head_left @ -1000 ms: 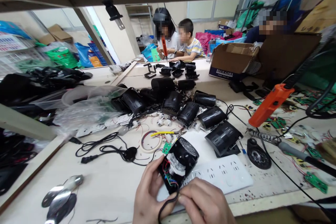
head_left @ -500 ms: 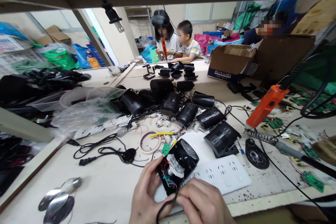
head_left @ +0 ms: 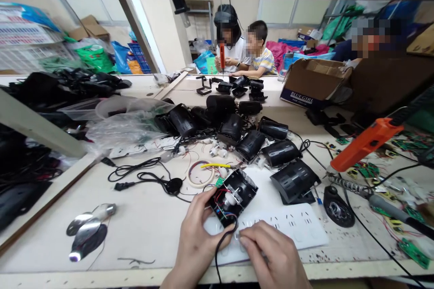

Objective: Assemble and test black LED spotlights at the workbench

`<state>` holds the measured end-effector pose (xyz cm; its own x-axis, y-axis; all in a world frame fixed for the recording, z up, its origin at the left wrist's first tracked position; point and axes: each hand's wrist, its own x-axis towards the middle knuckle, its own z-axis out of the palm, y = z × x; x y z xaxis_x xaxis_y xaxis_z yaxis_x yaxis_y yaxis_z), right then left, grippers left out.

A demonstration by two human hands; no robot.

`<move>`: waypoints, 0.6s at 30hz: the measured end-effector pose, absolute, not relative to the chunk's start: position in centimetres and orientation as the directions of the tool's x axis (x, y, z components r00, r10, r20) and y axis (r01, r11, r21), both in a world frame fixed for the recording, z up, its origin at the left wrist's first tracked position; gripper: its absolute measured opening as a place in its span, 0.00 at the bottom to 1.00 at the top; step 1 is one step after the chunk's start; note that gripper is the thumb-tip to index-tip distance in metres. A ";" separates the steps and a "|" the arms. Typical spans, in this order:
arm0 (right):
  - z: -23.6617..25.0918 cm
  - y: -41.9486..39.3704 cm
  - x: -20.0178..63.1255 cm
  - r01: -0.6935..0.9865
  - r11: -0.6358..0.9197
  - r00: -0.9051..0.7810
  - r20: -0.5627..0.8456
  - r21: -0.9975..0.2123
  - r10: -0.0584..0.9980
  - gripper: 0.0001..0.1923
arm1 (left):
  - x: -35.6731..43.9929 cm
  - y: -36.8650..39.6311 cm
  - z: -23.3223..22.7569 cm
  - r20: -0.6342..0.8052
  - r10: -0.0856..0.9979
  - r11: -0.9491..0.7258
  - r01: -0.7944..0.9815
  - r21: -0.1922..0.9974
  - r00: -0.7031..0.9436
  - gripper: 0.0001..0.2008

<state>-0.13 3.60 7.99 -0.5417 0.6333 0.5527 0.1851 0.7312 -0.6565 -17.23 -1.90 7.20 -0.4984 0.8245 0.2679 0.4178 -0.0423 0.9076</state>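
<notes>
My left hand [head_left: 196, 235] is closed round the lower left side of an open black plastic housing [head_left: 250, 187]. Inside it show a white round part [head_left: 231, 197], red and blue wires and a small green circuit board. A black cord [head_left: 219, 250] leaves the housing and runs down past my left thumb. My right hand [head_left: 271, 253] is just right of the cord, thumb and forefinger pinched together above a white power strip [head_left: 313, 230]. Anything between those fingertips is too small to make out.
An orange electric screwdriver [head_left: 368, 144] hangs at right above a soldering iron's spring holder [head_left: 349, 184]. Several black housings [head_left: 294, 180] lie beyond my hands. Metal pieces [head_left: 90, 230] and a coiled plug cord [head_left: 142, 176] lie left. Two people sit across, another at far right.
The housing has turned so its inside faces me more, and the white round part shows better. My right hand has moved away from the housing's lower edge and the cord. The view has shifted left.
</notes>
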 end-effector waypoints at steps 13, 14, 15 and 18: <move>9.8 4.4 0.2 0.180 0.759 -0.618 0.529 -0.625 0.582 0.09 | -17.2 -1.9 7.5 0.243 0.834 -0.038 0.388 0.921 -0.495 0.31; 10.0 4.6 0.2 0.182 0.760 -0.609 0.535 -0.624 0.585 0.09 | -17.2 -2.0 7.5 0.245 0.834 -0.043 0.384 0.922 -0.494 0.31; 10.2 4.7 0.2 0.185 0.764 -0.594 0.549 -0.619 0.588 0.09 | -17.2 -2.0 7.4 0.248 0.834 -0.051 0.378 0.925 -0.493 0.32; 11.1 5.1 -0.3 0.194 0.791 -0.520 0.623 -0.581 0.585 0.10 | -17.0 -1.9 7.4 0.260 0.829 -0.090 0.340 0.936 -0.495 0.32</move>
